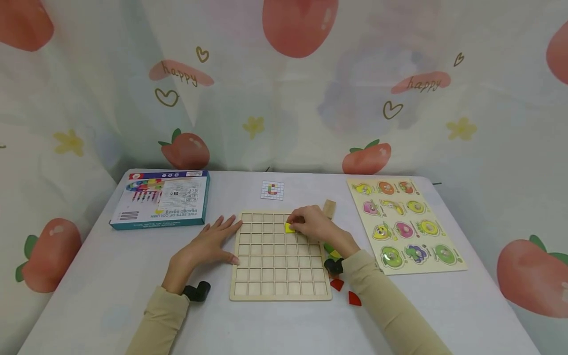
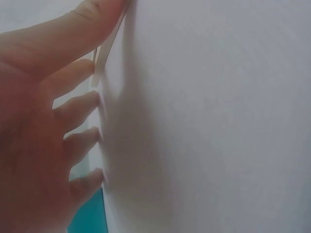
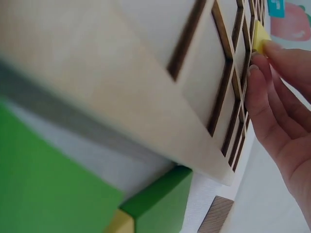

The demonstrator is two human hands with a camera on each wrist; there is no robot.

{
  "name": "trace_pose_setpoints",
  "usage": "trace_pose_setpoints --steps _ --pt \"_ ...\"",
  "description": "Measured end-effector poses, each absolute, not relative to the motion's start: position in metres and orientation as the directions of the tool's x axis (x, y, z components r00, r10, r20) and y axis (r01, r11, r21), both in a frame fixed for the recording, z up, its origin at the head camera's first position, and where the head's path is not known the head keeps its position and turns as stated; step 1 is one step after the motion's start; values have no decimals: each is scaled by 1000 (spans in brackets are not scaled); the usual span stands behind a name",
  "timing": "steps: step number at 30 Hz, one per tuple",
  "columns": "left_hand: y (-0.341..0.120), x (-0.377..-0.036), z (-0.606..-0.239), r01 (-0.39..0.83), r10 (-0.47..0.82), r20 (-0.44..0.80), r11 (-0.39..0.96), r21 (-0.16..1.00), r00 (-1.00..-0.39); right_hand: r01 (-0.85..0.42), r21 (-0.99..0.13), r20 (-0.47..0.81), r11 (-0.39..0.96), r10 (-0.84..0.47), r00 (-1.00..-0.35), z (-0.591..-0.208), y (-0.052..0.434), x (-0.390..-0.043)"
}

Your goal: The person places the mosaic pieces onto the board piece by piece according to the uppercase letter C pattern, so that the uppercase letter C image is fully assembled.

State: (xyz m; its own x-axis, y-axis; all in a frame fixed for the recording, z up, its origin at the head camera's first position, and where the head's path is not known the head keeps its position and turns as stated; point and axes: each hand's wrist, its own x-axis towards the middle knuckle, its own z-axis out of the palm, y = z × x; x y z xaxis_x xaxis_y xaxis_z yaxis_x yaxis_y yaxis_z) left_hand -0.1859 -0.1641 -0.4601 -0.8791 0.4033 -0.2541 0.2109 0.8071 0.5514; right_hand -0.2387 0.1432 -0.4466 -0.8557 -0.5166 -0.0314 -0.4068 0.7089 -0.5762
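Note:
A wooden grid board (image 1: 236, 276) lies flat in the middle of the table. My left hand (image 1: 201, 249) is spread along its left side, thumb and a fingertip touching the edge; the left wrist view shows that hand (image 2: 34, 126) with its fingers apart, holding nothing. Near the board's far edge, my right hand (image 1: 317, 224) pinches a small yellow block (image 1: 289, 228) between thumb and fingers. Seen from the right wrist, the yellow block (image 3: 261, 36) sits tilted at the grid cells, and the fingers partly cover it. Beyond the board lies a small pattern card (image 1: 272, 190).
Loose green blocks (image 1: 328, 248) and red pieces (image 1: 354, 299) lie along the board's right side, partly under my right forearm. A plain wooden block (image 1: 329, 208) is by the far right corner. A boxed set (image 1: 161, 199) stands left; a fruit puzzle board (image 1: 412, 227) lies right.

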Motion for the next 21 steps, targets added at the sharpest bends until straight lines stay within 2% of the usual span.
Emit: trace_pose_setpoints --steps 11,21 --pt "-163 -184 -455 209 402 -263 813 544 -877 -404 -560 -36 723 -508 -860 -446 146 -237" --pt "-162 -185 -458 229 415 -264 817 530 -871 -384 -595 -37 706 -501 -865 -441 169 -226"
